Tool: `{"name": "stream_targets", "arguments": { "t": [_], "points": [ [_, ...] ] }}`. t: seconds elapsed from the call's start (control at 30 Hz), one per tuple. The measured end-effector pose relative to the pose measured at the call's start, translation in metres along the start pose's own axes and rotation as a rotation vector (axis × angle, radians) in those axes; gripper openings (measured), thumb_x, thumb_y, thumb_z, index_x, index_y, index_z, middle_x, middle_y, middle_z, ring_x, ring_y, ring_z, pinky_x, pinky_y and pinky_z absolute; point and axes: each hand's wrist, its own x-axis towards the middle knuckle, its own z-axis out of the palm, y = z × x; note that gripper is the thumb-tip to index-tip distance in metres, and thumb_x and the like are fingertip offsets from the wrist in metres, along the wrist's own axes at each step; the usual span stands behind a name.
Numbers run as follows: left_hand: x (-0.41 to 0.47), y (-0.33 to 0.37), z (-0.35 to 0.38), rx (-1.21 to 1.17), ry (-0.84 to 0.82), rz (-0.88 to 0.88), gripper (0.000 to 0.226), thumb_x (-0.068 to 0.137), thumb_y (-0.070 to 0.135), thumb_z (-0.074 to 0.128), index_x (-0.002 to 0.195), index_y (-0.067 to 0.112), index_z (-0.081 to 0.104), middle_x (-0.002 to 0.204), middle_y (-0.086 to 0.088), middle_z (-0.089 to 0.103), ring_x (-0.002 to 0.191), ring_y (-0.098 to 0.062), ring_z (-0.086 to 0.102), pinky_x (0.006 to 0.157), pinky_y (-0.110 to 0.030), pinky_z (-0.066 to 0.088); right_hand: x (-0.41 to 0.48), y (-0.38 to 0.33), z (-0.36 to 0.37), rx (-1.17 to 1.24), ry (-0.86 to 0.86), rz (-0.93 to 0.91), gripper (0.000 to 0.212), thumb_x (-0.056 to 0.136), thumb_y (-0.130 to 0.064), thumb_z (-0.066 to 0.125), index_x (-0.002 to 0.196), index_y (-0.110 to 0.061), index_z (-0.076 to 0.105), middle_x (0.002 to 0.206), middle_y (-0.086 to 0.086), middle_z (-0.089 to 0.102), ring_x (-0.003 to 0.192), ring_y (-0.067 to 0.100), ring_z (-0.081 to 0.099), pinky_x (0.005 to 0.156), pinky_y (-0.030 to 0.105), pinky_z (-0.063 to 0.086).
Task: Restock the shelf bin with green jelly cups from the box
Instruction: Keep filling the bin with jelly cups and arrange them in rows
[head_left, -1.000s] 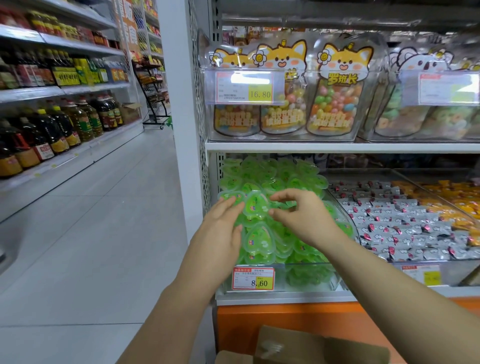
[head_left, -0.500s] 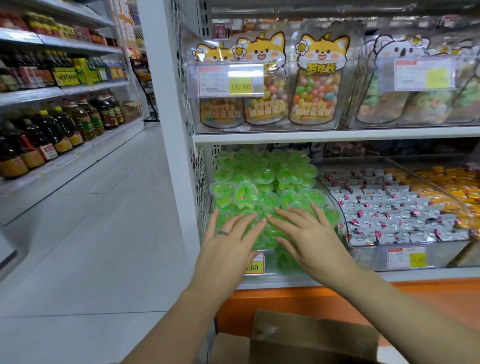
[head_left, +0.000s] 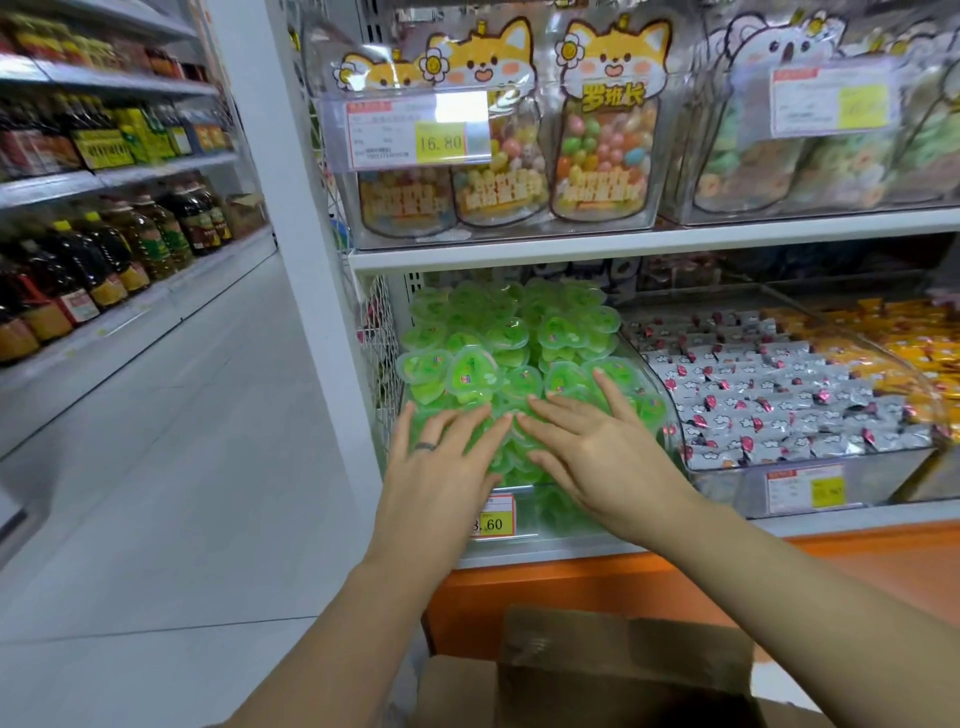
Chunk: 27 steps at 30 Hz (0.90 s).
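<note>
Left hand (head_left: 441, 470): ringed, fingers spread flat on heap. Green heart-shaped plastic jelly cups (head_left: 498, 332): piled high in clear curved-front shelf bin (head_left: 671, 428). Right hand (head_left: 597, 449): fingers splayed, pressing same heap. Brown cardboard box (head_left: 623, 670): below bin.

One left hand (head_left: 436, 467) and one right hand (head_left: 602, 447) are in view, two in all, with one ring (head_left: 425, 446) on the left. One cardboard box (head_left: 613, 675) sits below. Three clear bins (head_left: 571, 525) stand in the lower row: green jelly cups (head_left: 519, 332) by the dozen, too many to count, likewise the silver-wrapped sweets (head_left: 779, 395) and orange-wrapped sweets (head_left: 914, 353). Three fox-topped candy pouches (head_left: 602, 130) stand above. Four price tags (head_left: 418, 127) show — two per row.
</note>
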Motion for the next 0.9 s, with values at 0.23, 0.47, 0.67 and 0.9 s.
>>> {"name": "stream_targets", "arguments": {
  "t": [0.23, 0.47, 0.67, 0.9],
  "points": [
    [-0.001, 0.001, 0.004, 0.007, 0.031, -0.013, 0.061, 0.062, 0.031, 0.083, 0.12, 0.024, 0.063, 0.121, 0.002, 0.064, 0.105, -0.021, 0.063, 0.1, -0.049, 0.039, 0.003, -0.002, 0.001, 0.083, -0.053, 0.044, 0.044, 0.088, -0.032, 0.033, 0.113, -0.019, 0.068, 0.116, 0.003, 0.067, 0.103, 0.021, 0.066, 0.092, 0.049, 0.046],
    [-0.002, 0.002, 0.003, 0.016, 0.011, -0.023, 0.06, 0.065, 0.032, 0.082, 0.121, 0.024, 0.062, 0.122, 0.001, 0.063, 0.109, -0.023, 0.061, 0.099, -0.052, 0.039, -0.002, 0.002, -0.01, 0.005, -0.035, 0.076, 0.052, 0.086, -0.043, 0.033, 0.12, -0.016, 0.062, 0.122, 0.004, 0.063, 0.114, 0.025, 0.059, 0.098, 0.048, 0.041],
    [-0.005, 0.0, 0.0, 0.022, 0.014, -0.022, 0.058, 0.068, 0.034, 0.08, 0.122, 0.024, 0.062, 0.124, 0.0, 0.062, 0.112, -0.024, 0.059, 0.101, -0.057, 0.037, -0.024, 0.015, -0.017, 0.046, -0.098, 0.388, 0.061, 0.095, -0.042, 0.04, 0.142, -0.003, 0.033, 0.147, 0.017, 0.035, 0.136, 0.032, 0.031, 0.112, 0.043, 0.024],
    [-0.004, 0.005, -0.005, 0.013, 0.022, -0.015, 0.056, 0.067, 0.034, 0.081, 0.12, 0.023, 0.063, 0.121, -0.001, 0.063, 0.112, -0.024, 0.059, 0.102, -0.058, 0.034, -0.036, 0.044, -0.02, -0.059, 0.142, 0.313, 0.024, 0.066, -0.025, 0.083, 0.087, -0.018, 0.074, 0.089, 0.0, 0.073, 0.076, 0.029, 0.063, 0.071, 0.04, 0.045]
  ]
}}
